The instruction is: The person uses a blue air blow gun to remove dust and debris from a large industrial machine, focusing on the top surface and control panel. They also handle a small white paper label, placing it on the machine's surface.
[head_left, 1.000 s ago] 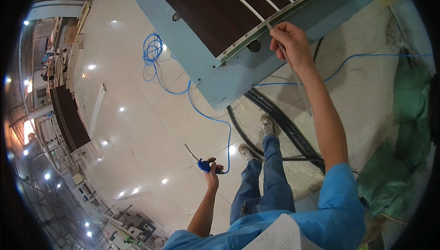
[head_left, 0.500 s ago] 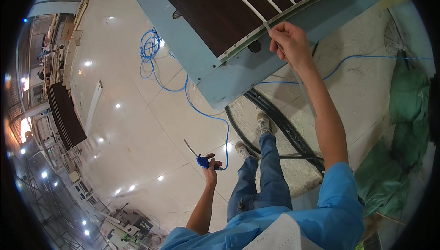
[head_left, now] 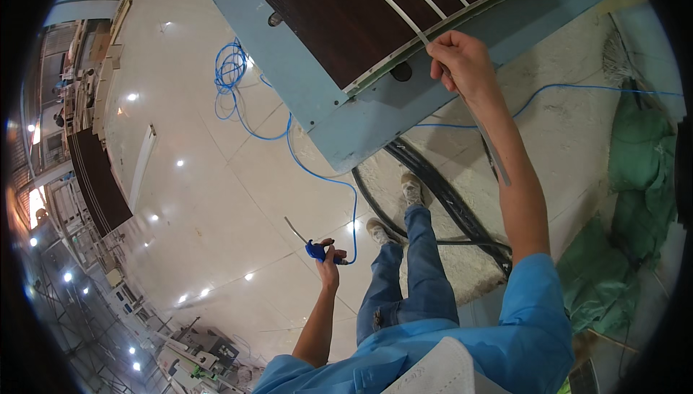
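My left hand [head_left: 328, 270] is wrapped round a blue air blow gun [head_left: 315, 251], whose thin metal nozzle points up and to the left. My right hand [head_left: 463, 64], at the near edge of a dark brown panel [head_left: 332, 18], pinches a narrow pale strip [head_left: 426, 41]. That strip lines up with one of the white lines running across the panel. Beyond my fingers, its grey tail [head_left: 497, 152] hangs along my forearm. Part of the strip is hidden inside my right hand.
The panel lies on a blue-grey machine table [head_left: 361, 130] with dark holes. A blue air hose [head_left: 317, 176] trails over the floor, coiled at left. Black cables [head_left: 447, 195] pass by my feet. Green sacks [head_left: 639, 170] sit at right, and another striped brown panel [head_left: 97, 181] stands far left.
My right hand has shifted slightly right along the panel edge, still pinching the strip, and its tail now shows more clearly over my forearm. My left hand keeps its hold on the blow gun.
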{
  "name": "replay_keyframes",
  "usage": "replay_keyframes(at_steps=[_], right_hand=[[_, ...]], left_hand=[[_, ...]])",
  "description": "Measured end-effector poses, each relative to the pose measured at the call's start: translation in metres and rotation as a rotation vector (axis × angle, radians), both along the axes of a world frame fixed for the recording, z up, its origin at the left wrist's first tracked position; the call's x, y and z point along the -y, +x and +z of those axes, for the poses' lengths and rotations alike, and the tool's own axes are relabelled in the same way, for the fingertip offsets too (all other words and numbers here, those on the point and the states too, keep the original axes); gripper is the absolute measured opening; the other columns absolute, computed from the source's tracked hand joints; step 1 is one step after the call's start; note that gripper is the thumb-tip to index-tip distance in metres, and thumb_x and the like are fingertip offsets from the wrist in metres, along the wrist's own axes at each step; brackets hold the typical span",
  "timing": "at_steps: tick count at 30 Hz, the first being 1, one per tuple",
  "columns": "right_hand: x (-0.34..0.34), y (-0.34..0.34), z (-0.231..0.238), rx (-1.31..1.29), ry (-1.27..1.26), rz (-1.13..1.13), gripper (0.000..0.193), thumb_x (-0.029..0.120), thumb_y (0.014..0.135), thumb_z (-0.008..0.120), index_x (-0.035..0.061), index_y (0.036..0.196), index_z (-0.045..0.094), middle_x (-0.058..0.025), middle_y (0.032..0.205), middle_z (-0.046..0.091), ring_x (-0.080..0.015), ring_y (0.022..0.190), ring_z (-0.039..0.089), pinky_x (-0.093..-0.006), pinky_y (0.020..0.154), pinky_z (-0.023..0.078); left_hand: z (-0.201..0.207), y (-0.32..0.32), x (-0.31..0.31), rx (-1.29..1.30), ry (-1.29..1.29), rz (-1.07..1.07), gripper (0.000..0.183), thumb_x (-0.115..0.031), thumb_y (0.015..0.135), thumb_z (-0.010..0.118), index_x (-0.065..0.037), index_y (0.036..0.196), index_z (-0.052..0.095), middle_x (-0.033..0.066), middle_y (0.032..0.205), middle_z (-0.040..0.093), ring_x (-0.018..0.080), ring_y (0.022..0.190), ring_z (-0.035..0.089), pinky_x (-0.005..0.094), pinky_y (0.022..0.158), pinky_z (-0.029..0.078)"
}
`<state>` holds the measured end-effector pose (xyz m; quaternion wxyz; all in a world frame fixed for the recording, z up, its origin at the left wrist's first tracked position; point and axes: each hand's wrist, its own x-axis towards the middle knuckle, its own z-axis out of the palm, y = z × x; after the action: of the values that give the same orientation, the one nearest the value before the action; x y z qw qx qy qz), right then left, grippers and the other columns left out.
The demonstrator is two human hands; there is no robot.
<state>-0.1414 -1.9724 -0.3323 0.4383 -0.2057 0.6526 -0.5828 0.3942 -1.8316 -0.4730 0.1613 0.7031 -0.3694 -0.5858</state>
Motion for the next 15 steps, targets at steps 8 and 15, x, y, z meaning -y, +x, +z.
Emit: replay_keyframes(at_steps=[8,15], right_hand=[[0.008,-0.004,0.001,0.091,0.025,0.000,0.015,0.015,0.093,0.065,0.0032,0.086,0.059,-0.0053,0.063,0.060,-0.0051,0.043,0.044,-0.0199,0.038,0.031],[0.014,-0.009,-0.002,0.151,0.037,0.005,0.015,0.015,0.093,0.066,0.0033,0.088,0.059,-0.0060,0.064,0.061,-0.0057,0.044,0.045,-0.0201,0.039,0.032]], left_hand=[[0.016,-0.018,0.006,0.001,-0.027,-0.013,0.027,-0.014,0.098,0.052,-0.001,0.122,0.054,0.0133,0.074,0.067,0.0220,0.070,0.068,0.0332,0.066,0.052],[0.023,-0.023,0.012,0.003,-0.027,0.003,0.028,-0.014,0.098,0.052,0.000,0.123,0.054,0.0122,0.073,0.067,0.0212,0.069,0.067,0.0324,0.068,0.052]])
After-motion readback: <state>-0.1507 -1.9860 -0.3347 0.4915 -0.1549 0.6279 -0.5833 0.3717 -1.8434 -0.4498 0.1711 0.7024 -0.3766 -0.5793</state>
